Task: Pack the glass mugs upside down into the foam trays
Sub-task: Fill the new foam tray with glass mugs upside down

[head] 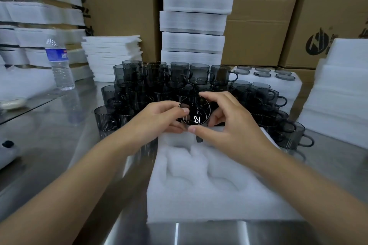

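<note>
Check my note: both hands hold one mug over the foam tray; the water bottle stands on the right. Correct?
No: the head view shows the water bottle on the left. Left hand and right hand do hold one mug over the foam tray.

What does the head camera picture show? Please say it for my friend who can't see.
A person's left hand and right hand hold one dark glass mug at the far end of a white foam tray with empty pockets. Behind it many more mugs stand on a steel table, with foam stacks and cardboard boxes at the back.
</note>
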Tool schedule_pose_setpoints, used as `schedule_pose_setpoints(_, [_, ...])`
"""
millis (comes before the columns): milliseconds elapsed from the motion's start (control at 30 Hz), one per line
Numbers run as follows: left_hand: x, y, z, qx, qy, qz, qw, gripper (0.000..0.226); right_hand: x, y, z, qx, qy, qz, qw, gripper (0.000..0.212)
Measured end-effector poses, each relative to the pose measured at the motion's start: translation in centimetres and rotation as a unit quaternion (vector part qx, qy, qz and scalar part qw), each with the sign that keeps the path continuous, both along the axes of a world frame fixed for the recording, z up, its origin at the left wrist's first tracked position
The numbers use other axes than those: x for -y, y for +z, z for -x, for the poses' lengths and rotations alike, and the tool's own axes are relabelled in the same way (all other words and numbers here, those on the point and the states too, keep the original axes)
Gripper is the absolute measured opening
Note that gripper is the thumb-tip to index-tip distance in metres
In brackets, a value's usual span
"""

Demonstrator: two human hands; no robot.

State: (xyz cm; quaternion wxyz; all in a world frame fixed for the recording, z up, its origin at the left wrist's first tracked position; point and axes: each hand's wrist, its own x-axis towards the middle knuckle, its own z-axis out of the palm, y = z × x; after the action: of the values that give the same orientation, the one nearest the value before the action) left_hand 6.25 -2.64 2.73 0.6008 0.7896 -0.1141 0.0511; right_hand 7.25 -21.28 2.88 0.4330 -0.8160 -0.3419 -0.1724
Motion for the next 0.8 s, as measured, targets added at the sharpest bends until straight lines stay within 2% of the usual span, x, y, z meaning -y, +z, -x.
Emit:
schedule_pose_setpoints(133, [-0.9, 0.7, 0.0, 0.005, 0.060, -0.059, 0.996, 0.023, 0.0, 0.1, 0.1, -0.022, 0.009, 0.010, 1.000, 0.054])
schedule_pose_setpoints(200, [-1.5, 1.0, 0.0, 0.007, 0.080, -0.102, 0.992, 0.036, 0.0, 0.1, 0.1, -0.041, 0.016, 0.016, 0.999, 0.057])
schedule_pose_setpoints(333, [-2.4, 1.3, 0.1, -0.010, 0.089, -0.157, 0.984, 0.042, 0.1, 0.2, 0.2, -0.065, 0.043, 0.035, 0.996, 0.060])
schedule_pose_setpoints(500, [-2.9, 1.4, 0.2, -0.026, 0.094, -0.171, 0.981, 0.058, 0.3, 0.1, 0.2, -0.090, 0.060, 0.041, 0.993, 0.058])
schedule_pose_setpoints(667, [-3.0, 1.3, 0.1, -0.035, 0.089, -0.190, 0.977, 0.055, 0.3, -0.1, 0.0, -0.102, 0.064, 0.057, 0.991, 0.058])
schedule_pose_setpoints(800, [-3.1, 1.2, -0.2, -0.055, 0.091, -0.198, 0.974, 0.027, 0.2, -0.3, -0.4, -0.122, 0.063, 0.095, 0.986, 0.058])
